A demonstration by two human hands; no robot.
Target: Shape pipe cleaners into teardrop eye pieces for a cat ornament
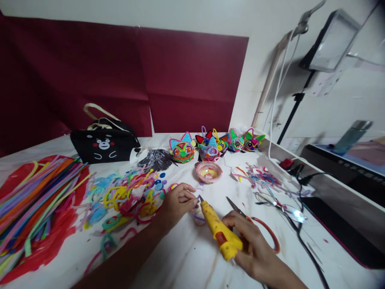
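Note:
My right hand (249, 245) is wrapped round a yellow hot glue gun (221, 233), its nozzle tilted up and left. The fingertips of my left hand (177, 202) pinch a small purple pipe cleaner piece (198, 197), right at the nozzle. Below my left fingers lies a purple pipe cleaner ring (198, 218) on the table. Scissors (266, 230) with orange handles rest beside and partly behind my right hand. Beyond both hands sits a small pink bowl-shaped piece (208, 172) with a yellowish inside.
Several colourful animal heads (182, 148) line the back. Loose pipe cleaner bits (129, 192) and a bundle of long pipe cleaners (39, 200) cover the left, near a black bag (104, 140). Glasses (282, 206), black cables (309, 249) and a dark phone-like slab (343, 230) lie right.

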